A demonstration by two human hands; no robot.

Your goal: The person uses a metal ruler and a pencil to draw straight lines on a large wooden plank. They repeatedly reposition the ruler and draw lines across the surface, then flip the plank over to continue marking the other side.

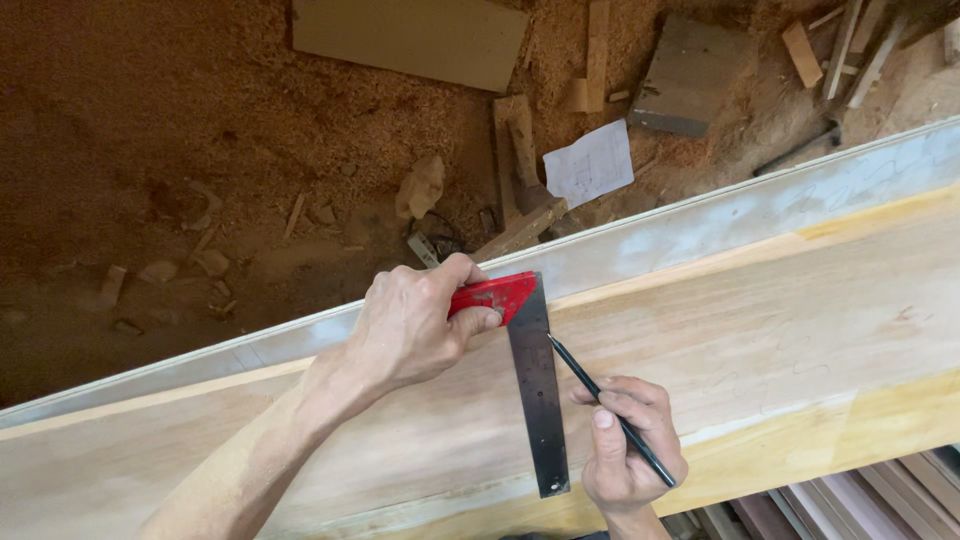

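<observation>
Hands (420, 325) closed (left on square (530, 380), right on pencil (610, 410)).

Bare pale wooden board (800, 310) lies open right of the dark steel square blade (537, 390). Left hand (410, 325) and blade block the middle; right hand (625, 450) crowds the near edge.

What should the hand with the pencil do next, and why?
Probably draw the pencil down along the square's metal blade. The right hand has the tip touching the blade's edge near the top, and the left hand presses the red handle against the plank's edge, so the blade lies straight across the wood.
</observation>
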